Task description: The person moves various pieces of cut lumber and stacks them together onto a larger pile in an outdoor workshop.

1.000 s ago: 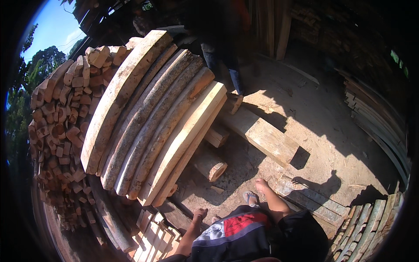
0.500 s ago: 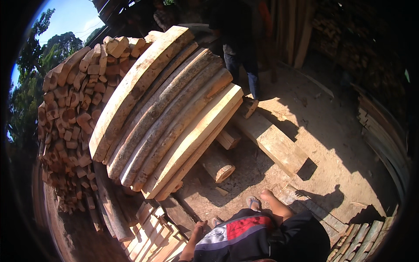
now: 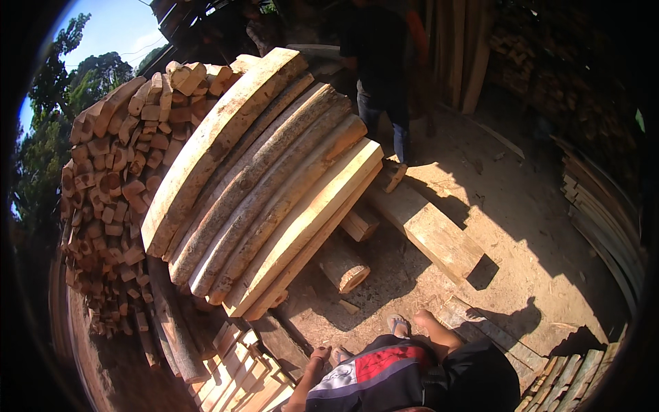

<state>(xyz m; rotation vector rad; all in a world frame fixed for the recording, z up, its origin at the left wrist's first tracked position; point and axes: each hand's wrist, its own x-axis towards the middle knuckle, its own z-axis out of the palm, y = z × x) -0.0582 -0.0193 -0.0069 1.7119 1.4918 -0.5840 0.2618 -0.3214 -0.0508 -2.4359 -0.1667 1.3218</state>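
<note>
My left hand [image 3: 320,353] hangs low by my side, near a stack of pale sawn boards [image 3: 247,374]. Its fingers look curled in, with nothing seen in them. On the other side, my right hand [image 3: 424,318] is held out over the dirt floor, a closed fist that carries nothing visible. Neither hand touches any wood. Ahead of me lies a raised pile of long timbers [image 3: 274,185], several with bark on and some squared. Under and beside it are a round log [image 3: 347,269] and a thick squared beam [image 3: 439,233].
A tall stack of cut wood pieces [image 3: 110,185] rises behind the pile at left. Past the pile, another person [image 3: 381,69] stands in shade. Boards [image 3: 597,213] lean at the right, slats [image 3: 573,378] lie at the lower right, and a flat plank [image 3: 494,333] rests on the ground.
The view has tilted slightly, so the timber sits a little lower in the picture. The other person has shifted slightly. My hands stay at my sides.
</note>
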